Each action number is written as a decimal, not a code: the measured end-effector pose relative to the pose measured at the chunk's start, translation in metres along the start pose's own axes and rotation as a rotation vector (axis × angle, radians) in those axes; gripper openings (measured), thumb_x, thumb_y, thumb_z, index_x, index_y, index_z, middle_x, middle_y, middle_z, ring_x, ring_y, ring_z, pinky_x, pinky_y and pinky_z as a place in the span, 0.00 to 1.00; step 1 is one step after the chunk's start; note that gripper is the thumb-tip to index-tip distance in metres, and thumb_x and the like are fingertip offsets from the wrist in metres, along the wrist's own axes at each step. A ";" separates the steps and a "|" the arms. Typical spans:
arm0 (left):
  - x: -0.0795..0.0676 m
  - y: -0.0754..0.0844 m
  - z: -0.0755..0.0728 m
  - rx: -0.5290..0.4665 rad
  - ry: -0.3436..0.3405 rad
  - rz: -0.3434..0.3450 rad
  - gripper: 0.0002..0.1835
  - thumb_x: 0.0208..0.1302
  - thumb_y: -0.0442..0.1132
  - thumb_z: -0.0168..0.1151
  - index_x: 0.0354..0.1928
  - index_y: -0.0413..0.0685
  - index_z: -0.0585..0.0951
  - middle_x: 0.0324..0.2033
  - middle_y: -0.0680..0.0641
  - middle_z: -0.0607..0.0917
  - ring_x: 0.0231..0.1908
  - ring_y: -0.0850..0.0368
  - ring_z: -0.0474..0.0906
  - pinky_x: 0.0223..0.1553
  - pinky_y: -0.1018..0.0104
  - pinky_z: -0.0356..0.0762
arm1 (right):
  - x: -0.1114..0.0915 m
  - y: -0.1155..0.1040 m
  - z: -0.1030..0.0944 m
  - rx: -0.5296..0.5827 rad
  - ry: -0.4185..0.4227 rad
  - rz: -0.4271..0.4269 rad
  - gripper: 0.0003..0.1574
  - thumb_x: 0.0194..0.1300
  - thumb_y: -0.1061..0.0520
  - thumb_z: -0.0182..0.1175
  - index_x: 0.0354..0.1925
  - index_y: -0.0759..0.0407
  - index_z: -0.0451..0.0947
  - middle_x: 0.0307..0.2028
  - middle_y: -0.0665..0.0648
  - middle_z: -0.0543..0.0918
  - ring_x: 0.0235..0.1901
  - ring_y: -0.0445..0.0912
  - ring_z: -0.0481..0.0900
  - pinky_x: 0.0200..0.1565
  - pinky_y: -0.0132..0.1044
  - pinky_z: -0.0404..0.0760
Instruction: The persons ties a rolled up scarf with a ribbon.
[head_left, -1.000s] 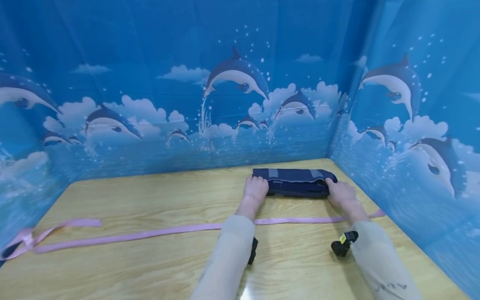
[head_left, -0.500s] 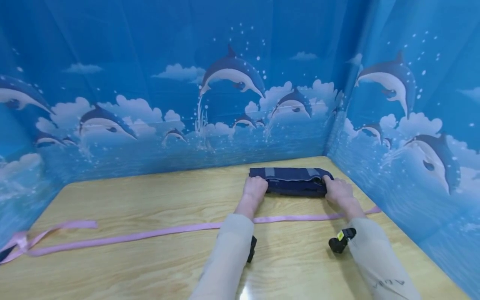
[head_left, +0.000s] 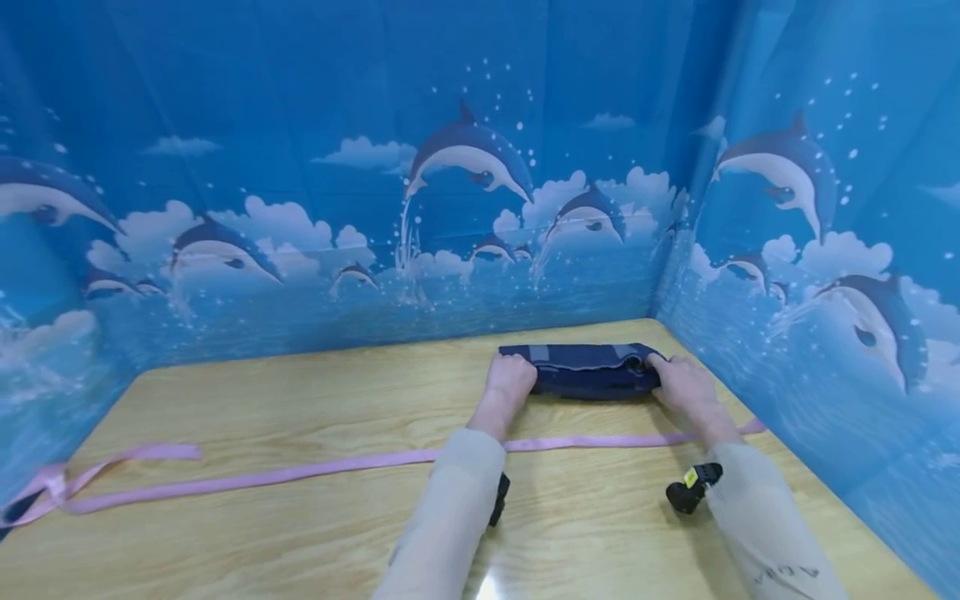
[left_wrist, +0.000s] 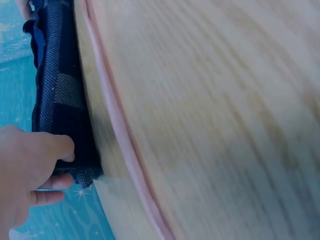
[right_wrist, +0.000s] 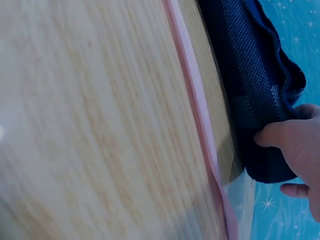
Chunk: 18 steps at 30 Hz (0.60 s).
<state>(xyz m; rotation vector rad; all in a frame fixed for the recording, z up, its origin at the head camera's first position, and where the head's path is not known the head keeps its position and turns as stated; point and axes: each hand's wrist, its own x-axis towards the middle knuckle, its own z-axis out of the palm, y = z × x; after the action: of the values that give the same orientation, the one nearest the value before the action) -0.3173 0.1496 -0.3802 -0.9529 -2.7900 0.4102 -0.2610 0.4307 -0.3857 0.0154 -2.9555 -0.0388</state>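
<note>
A folded dark navy cloth with grey checked patches lies as a long bundle near the table's far right edge. My left hand grips its left end, and the thumb presses on the near face in the left wrist view. At the opposite end, my right hand pinches the bundle with the thumb in front and the other fingers partly hidden behind. The upper layer's wavy edge stands a little apart near the right hand. On the near side of the cloth, a pink ribbon runs across the table under both forearms.
The wooden table ends just beyond the cloth, against a blue dolphin-print curtain. Another curtain wall borders the right edge. At far left the ribbon is looped over something dark at the frame's edge.
Both hands keep their hold on the cloth's ends. The head view has shifted slightly; the bundle and the ribbon lie nearly where they were.
</note>
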 end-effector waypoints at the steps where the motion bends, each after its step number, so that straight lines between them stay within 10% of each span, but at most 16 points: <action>1: 0.000 0.000 0.000 0.001 0.004 -0.004 0.13 0.65 0.32 0.54 0.46 0.53 0.83 0.40 0.50 0.83 0.41 0.54 0.80 0.51 0.57 0.74 | -0.001 0.000 0.000 -0.003 0.015 -0.008 0.29 0.53 0.61 0.66 0.53 0.61 0.69 0.35 0.70 0.77 0.37 0.65 0.76 0.32 0.57 0.76; 18: -0.009 -0.015 -0.004 0.135 0.084 -0.013 0.14 0.66 0.37 0.53 0.51 0.54 0.80 0.46 0.53 0.80 0.48 0.57 0.71 0.49 0.58 0.72 | -0.003 -0.005 -0.015 0.011 0.111 -0.017 0.29 0.55 0.58 0.66 0.54 0.56 0.68 0.36 0.70 0.77 0.37 0.66 0.76 0.24 0.57 0.74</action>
<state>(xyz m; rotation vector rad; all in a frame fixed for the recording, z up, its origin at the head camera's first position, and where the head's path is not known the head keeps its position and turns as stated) -0.3178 0.1331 -0.3727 -0.8995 -2.6540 0.5359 -0.2554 0.4258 -0.3720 0.0429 -2.8452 -0.0230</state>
